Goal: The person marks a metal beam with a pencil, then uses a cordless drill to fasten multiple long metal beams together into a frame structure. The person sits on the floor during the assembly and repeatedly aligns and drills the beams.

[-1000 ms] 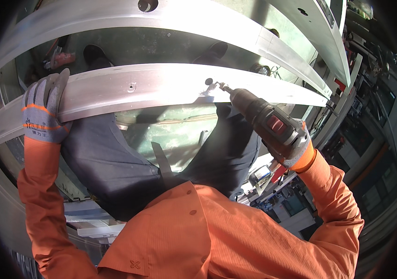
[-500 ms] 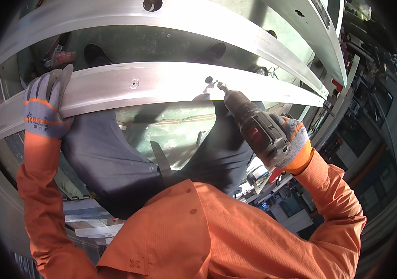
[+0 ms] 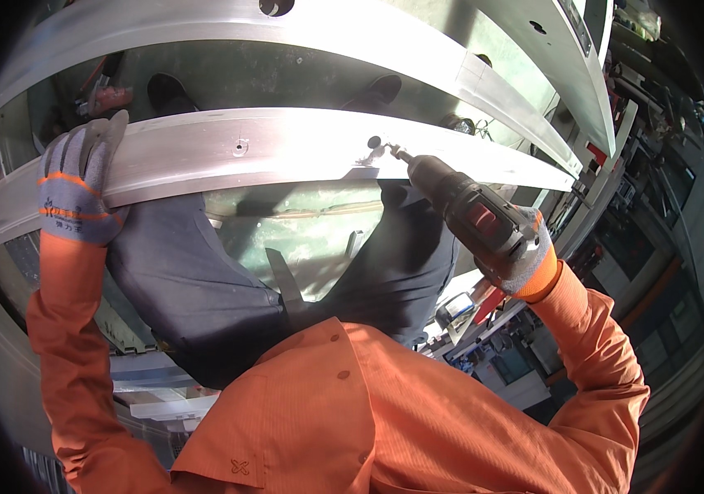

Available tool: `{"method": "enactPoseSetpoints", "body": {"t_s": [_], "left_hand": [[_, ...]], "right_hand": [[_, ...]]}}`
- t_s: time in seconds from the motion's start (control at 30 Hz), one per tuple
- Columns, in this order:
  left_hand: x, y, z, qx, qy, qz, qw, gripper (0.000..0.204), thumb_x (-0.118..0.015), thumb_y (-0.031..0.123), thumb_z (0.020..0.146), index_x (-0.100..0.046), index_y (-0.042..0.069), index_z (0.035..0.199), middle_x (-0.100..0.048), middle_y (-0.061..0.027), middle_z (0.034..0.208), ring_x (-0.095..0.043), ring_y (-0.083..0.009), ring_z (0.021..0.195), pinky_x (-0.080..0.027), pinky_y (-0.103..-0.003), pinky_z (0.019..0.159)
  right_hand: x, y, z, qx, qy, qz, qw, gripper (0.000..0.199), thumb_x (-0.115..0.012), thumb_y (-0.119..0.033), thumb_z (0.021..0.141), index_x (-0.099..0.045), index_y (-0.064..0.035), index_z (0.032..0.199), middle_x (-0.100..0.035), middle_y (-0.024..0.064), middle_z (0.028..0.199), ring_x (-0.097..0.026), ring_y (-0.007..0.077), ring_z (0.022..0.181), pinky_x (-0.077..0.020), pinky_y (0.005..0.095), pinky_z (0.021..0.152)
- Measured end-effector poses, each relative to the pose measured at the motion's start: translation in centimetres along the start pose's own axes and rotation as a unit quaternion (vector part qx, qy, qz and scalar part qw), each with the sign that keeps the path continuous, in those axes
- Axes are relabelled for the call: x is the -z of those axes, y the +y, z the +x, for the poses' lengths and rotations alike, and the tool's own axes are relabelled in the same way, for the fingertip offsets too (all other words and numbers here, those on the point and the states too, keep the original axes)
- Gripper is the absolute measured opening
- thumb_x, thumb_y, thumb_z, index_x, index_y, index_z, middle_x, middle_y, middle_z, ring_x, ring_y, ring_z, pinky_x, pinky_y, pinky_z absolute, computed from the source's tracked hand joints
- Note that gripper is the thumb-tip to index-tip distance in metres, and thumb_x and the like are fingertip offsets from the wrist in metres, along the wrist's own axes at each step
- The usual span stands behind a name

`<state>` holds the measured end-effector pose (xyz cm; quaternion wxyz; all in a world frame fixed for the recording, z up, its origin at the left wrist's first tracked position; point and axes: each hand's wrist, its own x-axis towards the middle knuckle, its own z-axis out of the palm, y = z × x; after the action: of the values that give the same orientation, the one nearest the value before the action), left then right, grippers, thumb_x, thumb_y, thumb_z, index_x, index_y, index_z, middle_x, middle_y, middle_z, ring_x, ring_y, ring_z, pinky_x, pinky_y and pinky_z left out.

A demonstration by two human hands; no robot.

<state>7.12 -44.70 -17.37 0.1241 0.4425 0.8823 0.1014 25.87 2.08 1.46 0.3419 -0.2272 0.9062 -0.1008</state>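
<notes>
A long silver metal beam lies across in front of me. Its face has a dark round hole right of the middle and a small drilled mark to the left. My left hand, in a grey and orange glove, is closed over the beam near its left end. Gloved the same way, my right hand grips a dark power drill, which hides most of its fingers. The drill's tip points left at the beam, just right of the hole; I cannot tell whether it touches the metal.
Another silver beam runs along the far side, with a third at the upper right. A red-and-black tool lies on the floor at the far left. Shelving and clutter fill the right side. My legs are under the near beam.
The drill has shifted slightly right and rolled, so its red part shows more. My right hand has moved right with it. My left hand holds nearly the same place on the beam.
</notes>
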Motion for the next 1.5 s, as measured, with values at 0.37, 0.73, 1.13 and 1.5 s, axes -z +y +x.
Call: {"method": "enactPoseSetpoints", "body": {"t_s": [0.37, 0.73, 1.13, 1.5], "left_hand": [[-0.1, 0.1, 0.5, -0.01, 0.026, -0.027, 0.999, 0.088, -0.079, 0.006, 0.057, -0.062, 0.01, 0.143, -0.066, -0.0152, 0.123, -0.062, -0.039, 0.115, -0.048, -0.05, 0.102], [0.3, 0.4, 1.1, -0.044, 0.041, -0.004, 0.998, 0.078, -0.078, 0.012, 0.063, -0.063, 0.009, 0.14, -0.068, -0.016, 0.122, -0.064, -0.0385, 0.112, -0.05, -0.051, 0.098], [-0.4, 0.1, 1.4, -0.057, 0.022, 0.017, 0.998, 0.067, -0.081, 0.04, 0.077, -0.064, 0.001, 0.129, -0.069, -0.0218, 0.121, -0.068, -0.0434, 0.107, -0.052, -0.053, 0.092], [-0.6, -0.4, 0.7, -0.038, -0.006, 0.022, 0.999, 0.079, -0.084, 0.048, 0.072, -0.063, -0.001, 0.13, -0.069, -0.0241, 0.117, -0.067, -0.0471, 0.101, -0.053, -0.055, 0.088]], "right_hand": [[0.2, -1.0, -1.3, -0.278, -0.159, 0.324, 0.89, 0.036, -0.055, -0.02, 0.098, -0.057, -0.0103, 0.133, -0.064, 0.0055, 0.13, -0.064, 0.0206, 0.109, -0.051, 0.0311, 0.1], [0.6, -1.7, 1.9, -0.218, -0.087, 0.212, 0.949, 0.033, -0.069, -0.018, 0.088, -0.066, -0.0063, 0.119, -0.07, 0.0113, 0.107, -0.07, 0.0222, 0.089, -0.0572, 0.0321, 0.075], [1.6, -0.7, 2.0, -0.274, -0.053, 0.307, 0.91, 0.053, -0.091, -0.035, 0.067, -0.07, -0.0059, 0.105, -0.066, 0.0053, 0.081, -0.068, 0.0242, 0.07, -0.0553, 0.0321, 0.069], [3.5, 0.5, 3.6, -0.24, -0.212, 0.127, 0.939, 0.054, -0.083, -0.035, 0.069, -0.068, -0.0037, 0.111, -0.068, 0.0143, 0.089, -0.071, 0.0339, 0.082, -0.058, 0.0389, 0.076]]}}
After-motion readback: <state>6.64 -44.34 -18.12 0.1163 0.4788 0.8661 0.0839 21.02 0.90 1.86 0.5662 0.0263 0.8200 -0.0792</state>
